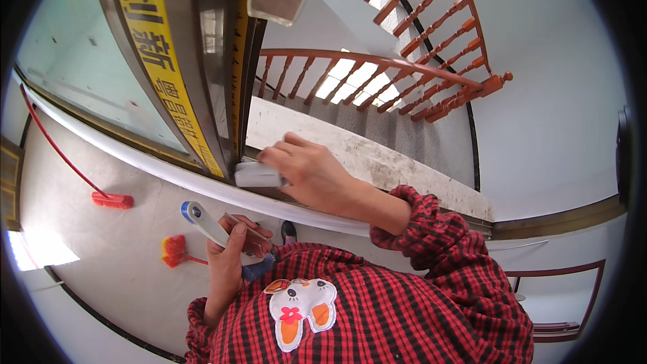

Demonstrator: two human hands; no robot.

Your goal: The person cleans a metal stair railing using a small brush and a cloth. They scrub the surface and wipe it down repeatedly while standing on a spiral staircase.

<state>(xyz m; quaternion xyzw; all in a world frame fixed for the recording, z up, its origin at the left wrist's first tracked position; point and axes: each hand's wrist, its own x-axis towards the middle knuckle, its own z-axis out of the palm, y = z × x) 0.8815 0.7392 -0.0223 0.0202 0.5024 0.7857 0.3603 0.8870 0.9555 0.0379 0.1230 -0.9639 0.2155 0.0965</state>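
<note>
My right hand [316,167] is shut on a light grey block-like pad [259,175], perhaps a sponge or folded cloth. The pad rests in the corner where the sill track meets the upright metal window frame [215,60]. Slight blur covers the fingers. Lower down, in front of my chest, my left hand [227,258] grips a white plastic-handled brush [211,225]. One end of it has a blue part, and blue bristles [259,268] show at the other. A thin, flat strip [247,227] also lies along the left fingers; its kind is unclear.
Beyond the opening, a staircase [374,124] has a red-brown wooden railing [374,59]. A pale, stained ledge [364,149] lies outside the sill. On the floor are a red broom [112,200] and a red-yellow duster [174,251]. Glass [96,65] fills the left; yellow tape [151,45] bears writing.
</note>
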